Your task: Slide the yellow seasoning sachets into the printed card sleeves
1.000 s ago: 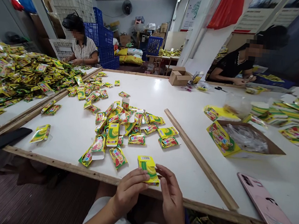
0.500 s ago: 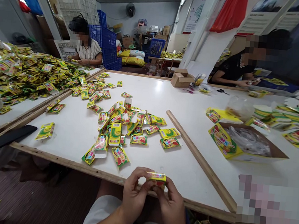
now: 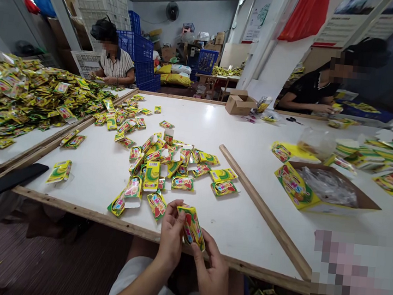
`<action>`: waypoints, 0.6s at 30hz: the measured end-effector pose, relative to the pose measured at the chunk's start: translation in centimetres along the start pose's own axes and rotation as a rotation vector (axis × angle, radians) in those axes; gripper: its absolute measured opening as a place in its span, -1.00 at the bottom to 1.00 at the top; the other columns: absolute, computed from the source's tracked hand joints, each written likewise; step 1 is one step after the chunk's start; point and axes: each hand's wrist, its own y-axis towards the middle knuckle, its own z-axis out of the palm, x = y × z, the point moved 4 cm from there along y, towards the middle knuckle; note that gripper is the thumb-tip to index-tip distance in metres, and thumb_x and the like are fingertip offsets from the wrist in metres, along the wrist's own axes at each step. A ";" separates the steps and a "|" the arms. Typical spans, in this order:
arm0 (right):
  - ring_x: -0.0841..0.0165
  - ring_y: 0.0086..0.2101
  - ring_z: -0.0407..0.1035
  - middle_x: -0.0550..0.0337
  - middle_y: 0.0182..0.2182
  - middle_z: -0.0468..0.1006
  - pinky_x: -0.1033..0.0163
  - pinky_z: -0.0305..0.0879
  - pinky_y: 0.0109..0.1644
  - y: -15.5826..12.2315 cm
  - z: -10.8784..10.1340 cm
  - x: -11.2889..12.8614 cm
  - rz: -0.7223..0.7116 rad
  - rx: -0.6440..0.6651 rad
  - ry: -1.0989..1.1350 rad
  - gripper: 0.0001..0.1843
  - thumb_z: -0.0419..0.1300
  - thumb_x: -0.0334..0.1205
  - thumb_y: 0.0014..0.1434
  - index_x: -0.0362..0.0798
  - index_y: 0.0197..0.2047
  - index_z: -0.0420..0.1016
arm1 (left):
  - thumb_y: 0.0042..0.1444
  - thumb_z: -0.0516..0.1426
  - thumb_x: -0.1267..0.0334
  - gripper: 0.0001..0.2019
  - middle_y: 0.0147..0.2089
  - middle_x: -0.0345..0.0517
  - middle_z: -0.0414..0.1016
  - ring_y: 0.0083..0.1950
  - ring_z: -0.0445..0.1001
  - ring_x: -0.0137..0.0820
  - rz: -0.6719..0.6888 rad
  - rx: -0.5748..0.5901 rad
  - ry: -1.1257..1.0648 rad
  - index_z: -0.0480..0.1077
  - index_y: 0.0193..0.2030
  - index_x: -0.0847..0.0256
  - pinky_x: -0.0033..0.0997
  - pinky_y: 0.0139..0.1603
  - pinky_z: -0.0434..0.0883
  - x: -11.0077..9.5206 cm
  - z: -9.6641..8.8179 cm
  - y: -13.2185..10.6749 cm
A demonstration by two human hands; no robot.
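Box (image 3: 192, 229) near front edge (image 3: 264, 273), tabletop (image 3: 241, 226) rightward to wooden strip (image 3: 266, 212)

Small flat carton (image 3: 193, 229), yellow and green, bright multicolour lettering plus red fruit art on the broad face toward the camera. Sits tilted, long axis running upper left to lower right. Off the counter (image 3: 254, 232), held up near its front edge. Left hand (image 3: 171, 235) has the upper-left end, right hand (image 3: 213, 267) the lower-right end. Body looks unCrushed, edges straight; can't tell if end flaps are closed.
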 end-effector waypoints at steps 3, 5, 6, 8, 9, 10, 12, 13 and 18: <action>0.18 -0.12 0.46 0.02 -0.13 0.57 0.17 0.40 -0.03 0.5 0.3 0.2 0.008 -0.077 -0.026 -0.68 0.16 -0.05 0.19 -0.04 -0.07 0.50 | -0.03 0.32 0.20 -0.58 -0.21 -0.16 0.44 -0.25 0.45 -0.44 0.007 0.106 0.084 0.31 -0.05 0.14 -0.48 -0.21 0.41 0.2 0.5 -0.6; 0.17 -0.14 0.47 0.01 -0.15 0.59 0.18 0.41 -0.07 0.7 0.3 0.0 0.051 -0.100 -0.007 -0.66 0.16 -0.01 0.18 -0.06 -0.10 0.51 | -0.02 0.32 0.24 -0.57 -0.23 -0.18 0.45 -0.26 0.45 -0.45 0.006 0.181 0.134 0.30 -0.03 0.13 -0.49 -0.21 0.39 0.4 0.8 -1.0; 0.15 -0.14 0.47 0.00 -0.15 0.59 0.17 0.42 -0.08 0.8 0.2 -0.2 0.082 -0.102 0.006 -0.63 0.17 0.01 0.16 -0.06 -0.10 0.52 | -0.03 0.32 0.27 -0.58 -0.25 -0.20 0.46 -0.28 0.44 -0.46 0.010 0.203 0.155 0.29 -0.04 0.13 -0.50 -0.22 0.39 0.4 0.8 -1.1; 0.12 -0.12 0.47 -0.02 -0.13 0.59 0.15 0.42 -0.07 0.9 -0.1 -0.8 0.148 -0.101 0.035 -0.58 0.19 0.05 0.13 -0.08 -0.08 0.51 | -0.05 0.32 0.30 -0.60 -0.28 -0.23 0.46 -0.32 0.43 -0.48 0.030 0.211 0.195 0.29 -0.08 0.13 -0.53 -0.25 0.37 0.4 0.6 -1.1; 0.12 -0.11 0.47 -0.03 -0.11 0.59 0.14 0.42 -0.06 0.8 -0.3 -1.1 0.173 -0.103 0.051 -0.56 0.19 0.06 0.11 -0.08 -0.06 0.50 | -0.05 0.32 0.32 -0.61 -0.29 -0.23 0.46 -0.32 0.43 -0.48 0.040 0.205 0.214 0.30 -0.09 0.14 -0.53 -0.25 0.36 0.3 0.5 -1.0; 0.11 -0.09 0.47 -0.03 -0.09 0.59 0.13 0.41 -0.03 0.8 -0.4 -1.4 0.191 -0.108 0.064 -0.54 0.20 0.06 0.10 -0.08 -0.04 0.49 | -0.05 0.32 0.32 -0.61 -0.29 -0.23 0.47 -0.31 0.43 -0.47 0.050 0.197 0.229 0.30 -0.10 0.14 -0.53 -0.25 0.36 0.3 0.5 -0.9; 0.12 -0.07 0.46 -0.03 -0.07 0.58 0.12 0.39 0.00 0.6 -0.2 -1.7 0.209 -0.116 0.084 -0.52 0.20 0.07 0.09 -0.07 -0.02 0.48 | -0.05 0.31 0.32 -0.62 -0.27 -0.23 0.47 -0.28 0.44 -0.45 0.063 0.183 0.248 0.29 -0.10 0.14 -0.51 -0.23 0.36 0.4 0.4 -0.8; 0.12 -0.06 0.46 -0.03 -0.07 0.57 0.12 0.39 0.00 0.6 0.0 -1.8 0.215 -0.116 0.089 -0.52 0.21 0.07 0.09 -0.07 -0.02 0.48 | -0.05 0.31 0.31 -0.62 -0.27 -0.23 0.47 -0.28 0.44 -0.44 0.064 0.182 0.251 0.29 -0.10 0.13 -0.51 -0.23 0.36 0.5 0.4 -0.8; 0.12 -0.06 0.46 -0.03 -0.05 0.57 0.13 0.40 0.00 1.0 -0.2 -1.8 0.219 -0.115 0.086 -0.49 0.20 0.08 0.08 -0.09 -0.01 0.49 | 0.04 0.25 0.30 -0.61 -0.24 -0.18 0.47 -0.26 0.44 -0.41 0.033 0.255 0.359 0.26 0.00 0.12 -0.46 -0.20 0.36 0.8 0.9 -1.1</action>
